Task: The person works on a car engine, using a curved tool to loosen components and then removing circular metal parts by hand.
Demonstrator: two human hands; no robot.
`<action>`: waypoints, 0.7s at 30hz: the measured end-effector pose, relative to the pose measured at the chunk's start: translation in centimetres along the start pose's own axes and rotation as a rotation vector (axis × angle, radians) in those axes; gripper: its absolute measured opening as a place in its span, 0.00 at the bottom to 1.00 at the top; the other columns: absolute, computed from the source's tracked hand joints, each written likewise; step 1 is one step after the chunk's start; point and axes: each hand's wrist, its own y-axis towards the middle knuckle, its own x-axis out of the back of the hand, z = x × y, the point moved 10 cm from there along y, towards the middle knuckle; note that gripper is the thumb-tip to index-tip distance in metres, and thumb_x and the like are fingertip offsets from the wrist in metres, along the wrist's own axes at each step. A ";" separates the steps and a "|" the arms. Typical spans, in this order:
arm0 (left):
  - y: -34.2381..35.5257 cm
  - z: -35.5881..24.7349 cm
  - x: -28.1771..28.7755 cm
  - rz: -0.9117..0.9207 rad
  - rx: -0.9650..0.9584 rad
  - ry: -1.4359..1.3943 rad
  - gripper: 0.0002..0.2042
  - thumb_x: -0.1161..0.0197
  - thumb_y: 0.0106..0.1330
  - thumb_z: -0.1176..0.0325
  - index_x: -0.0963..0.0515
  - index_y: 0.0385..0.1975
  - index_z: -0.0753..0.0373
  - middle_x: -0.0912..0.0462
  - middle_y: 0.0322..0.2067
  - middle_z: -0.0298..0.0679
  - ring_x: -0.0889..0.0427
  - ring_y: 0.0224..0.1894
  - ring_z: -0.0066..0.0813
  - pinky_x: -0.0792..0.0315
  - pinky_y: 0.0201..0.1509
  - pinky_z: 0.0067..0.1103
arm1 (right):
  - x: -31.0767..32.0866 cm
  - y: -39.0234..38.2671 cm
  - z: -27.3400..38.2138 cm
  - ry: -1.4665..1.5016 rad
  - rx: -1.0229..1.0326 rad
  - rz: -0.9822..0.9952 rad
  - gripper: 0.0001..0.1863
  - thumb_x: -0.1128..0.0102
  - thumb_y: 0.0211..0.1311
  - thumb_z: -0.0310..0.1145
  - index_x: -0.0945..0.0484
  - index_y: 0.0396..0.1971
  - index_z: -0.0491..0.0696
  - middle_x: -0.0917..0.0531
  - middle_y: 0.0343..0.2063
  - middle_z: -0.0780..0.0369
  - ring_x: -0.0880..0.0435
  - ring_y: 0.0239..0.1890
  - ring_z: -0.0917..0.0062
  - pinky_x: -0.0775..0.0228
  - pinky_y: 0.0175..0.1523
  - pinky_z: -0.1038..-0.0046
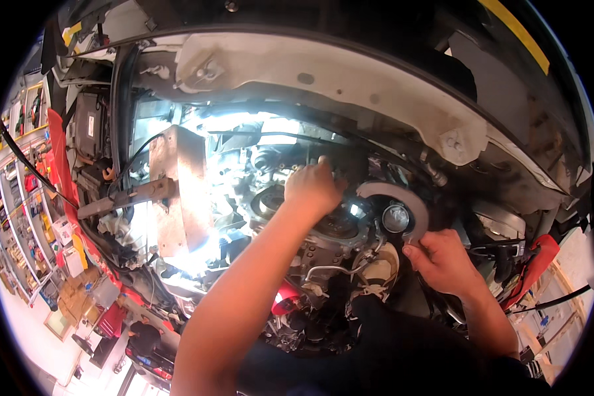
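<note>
My left hand (313,188) reaches into the engine bay, its fingers curled on something dark beside the round housing (270,204); what they hold is hidden. My right hand (442,261) pinches the lower end of a flat, curved grey piece (416,204), which arches around a round metal opening (395,218). A cream-coloured round part (378,269) sits below the engine housing, near a bent metal pipe (330,270).
A metal plate on a bar (178,158) stands left of the engine in bright light. A pale panel (336,79) spans above. Red covers (534,264) line the sides. Loaded shelving (20,224) and a person in dark clothing (142,336) are beyond the left side.
</note>
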 end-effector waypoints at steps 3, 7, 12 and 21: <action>2.1 1.1 -4.0 0.257 -0.006 -0.086 0.20 0.40 0.61 0.54 0.19 0.42 0.65 0.16 0.43 0.50 0.17 0.48 0.48 0.24 0.54 0.35 | -0.5 -0.3 -1.0 -0.194 -0.035 0.040 0.10 0.43 0.62 0.34 0.22 0.26 0.44 0.20 0.18 0.56 0.20 0.22 0.58 0.31 0.30 0.60; 3.5 1.6 -5.6 0.268 0.015 -0.139 0.14 0.28 0.51 0.57 0.13 0.33 0.59 0.14 0.31 0.48 0.14 0.35 0.39 0.22 0.46 0.29 | -2.0 0.4 -3.5 -0.355 -0.061 0.081 0.10 0.45 0.62 0.37 0.21 0.29 0.47 0.20 0.18 0.57 0.19 0.26 0.58 0.29 0.34 0.58; 3.8 2.3 -6.5 0.422 0.014 -0.358 0.12 0.28 0.52 0.67 0.14 0.34 0.65 0.13 0.28 0.40 0.18 0.28 0.22 0.24 0.37 0.21 | -4.5 3.0 -3.8 -0.391 0.012 0.159 0.08 0.44 0.62 0.36 0.20 0.34 0.50 0.18 0.23 0.59 0.18 0.28 0.62 0.26 0.36 0.61; 3.1 3.2 -7.4 0.534 0.062 -0.469 0.11 0.31 0.57 0.69 0.15 0.39 0.62 0.14 0.29 0.36 0.20 0.28 0.20 0.26 0.35 0.19 | -6.7 6.3 -1.8 -0.401 0.162 0.177 0.08 0.43 0.59 0.34 0.20 0.36 0.49 0.18 0.26 0.60 0.16 0.31 0.62 0.25 0.37 0.62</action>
